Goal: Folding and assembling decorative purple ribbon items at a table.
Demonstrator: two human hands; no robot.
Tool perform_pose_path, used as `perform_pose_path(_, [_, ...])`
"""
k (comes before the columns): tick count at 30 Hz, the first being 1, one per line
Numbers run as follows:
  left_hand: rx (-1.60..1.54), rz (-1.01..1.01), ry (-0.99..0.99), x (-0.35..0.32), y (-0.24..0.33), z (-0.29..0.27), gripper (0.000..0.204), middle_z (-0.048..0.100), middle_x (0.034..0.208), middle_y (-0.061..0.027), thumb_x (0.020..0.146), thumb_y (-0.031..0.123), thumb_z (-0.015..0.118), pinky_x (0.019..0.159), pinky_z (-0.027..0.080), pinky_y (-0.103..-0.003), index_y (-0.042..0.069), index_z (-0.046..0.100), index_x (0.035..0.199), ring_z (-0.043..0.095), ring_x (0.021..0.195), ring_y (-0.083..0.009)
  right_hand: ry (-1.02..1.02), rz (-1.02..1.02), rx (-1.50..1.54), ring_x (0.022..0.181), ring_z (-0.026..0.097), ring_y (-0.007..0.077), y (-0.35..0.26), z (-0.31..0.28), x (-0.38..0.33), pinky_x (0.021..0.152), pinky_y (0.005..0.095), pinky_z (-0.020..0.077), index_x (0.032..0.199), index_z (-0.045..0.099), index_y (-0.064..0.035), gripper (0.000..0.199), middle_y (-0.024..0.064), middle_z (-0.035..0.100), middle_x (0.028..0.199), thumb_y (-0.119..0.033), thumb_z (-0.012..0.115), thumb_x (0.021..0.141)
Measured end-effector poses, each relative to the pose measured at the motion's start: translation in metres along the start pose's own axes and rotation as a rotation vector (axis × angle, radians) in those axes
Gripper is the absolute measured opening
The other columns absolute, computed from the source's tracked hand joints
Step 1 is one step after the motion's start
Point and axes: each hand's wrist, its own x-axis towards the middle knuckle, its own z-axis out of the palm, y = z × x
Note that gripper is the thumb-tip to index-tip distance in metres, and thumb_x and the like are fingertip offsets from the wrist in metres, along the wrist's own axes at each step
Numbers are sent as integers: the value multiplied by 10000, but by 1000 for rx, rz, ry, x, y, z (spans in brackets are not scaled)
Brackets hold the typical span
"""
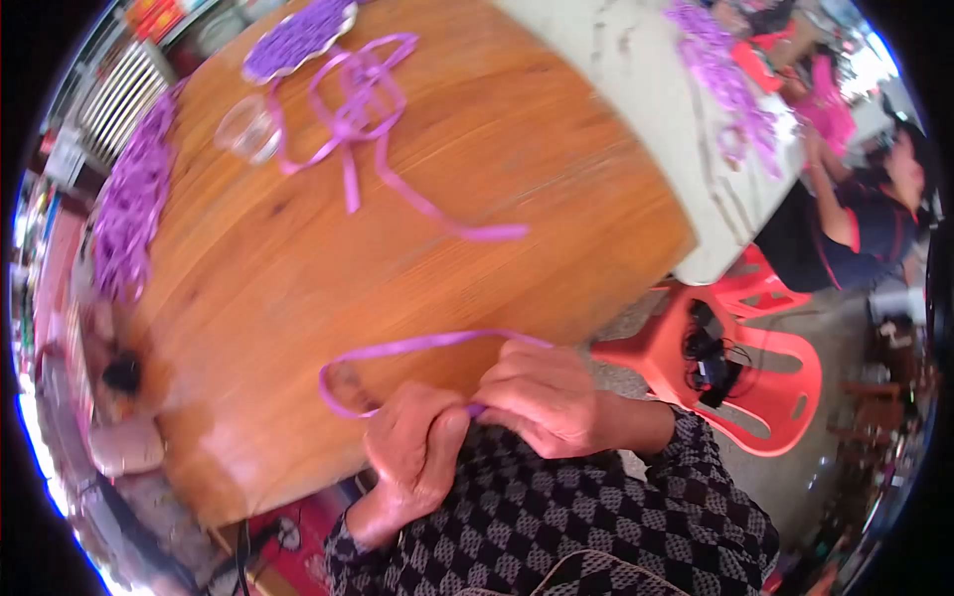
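Note:
My left hand [415, 444] and my right hand [540, 399] meet at the table's near edge, both closed on one purple ribbon [422, 342]. The ribbon loops out over the wood from one hand to the other, and a short bit shows between my fingertips. My fingers hide the rest of it. Farther off on the wooden table [437, 268] lies a loose tangle of purple ribbon [363, 109], with one tail trailing to the right. Next to the tangle stands a clear plastic cup [248, 130].
A purple piece with a white scalloped edge [300, 38] lies at the far side. Bunched purple ribbons [137, 199] hang along the left edge. An orange plastic chair [770, 382] with black items stands at right. Beyond it, a person [855, 214] sits by a white table [711, 223] with more ribbons.

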Motion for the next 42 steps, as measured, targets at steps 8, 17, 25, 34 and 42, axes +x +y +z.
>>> perform_pose_path(8, [273,12,92,3,-2,8,438,551,1011,-159,829,320,590,841,395,-367,-47,531,1061,526,931,-267,237,707,3,673,596,110,12,-150,29,591,225,464,785,619,8,57,47,621,731,-48,628,782])
perform_pose_path(17, [54,-149,170,2,-18,23,350,588,907,-138,851,276,590,736,457,-330,-34,552,1008,572,804,-245,683,680,-242,474,477,57,96,-357,138,384,167,309,785,630,12,102,84,627,671,-80,637,743])
perform_pose_path(25, [53,-187,154,1,-18,20,308,590,914,-136,834,219,614,750,453,-317,-24,553,1012,563,840,-236,343,397,-1009,668,618,223,152,-370,197,620,319,491,768,650,-14,188,123,652,760,-171,548,747])
perform_pose_path(34, [73,-198,55,9,-16,11,236,599,894,-122,788,68,599,715,459,-319,-15,567,1006,568,813,-243,143,420,-1100,736,628,292,208,-304,127,681,367,497,777,665,-38,177,144,651,807,-166,561,712])
perform_pose_path(42, [311,-128,124,31,-23,-6,277,593,869,-97,727,-13,585,635,473,-325,32,591,1000,571,754,-251,-49,221,-399,698,590,166,84,-111,73,627,291,469,868,643,-14,148,72,643,800,25,636,726])
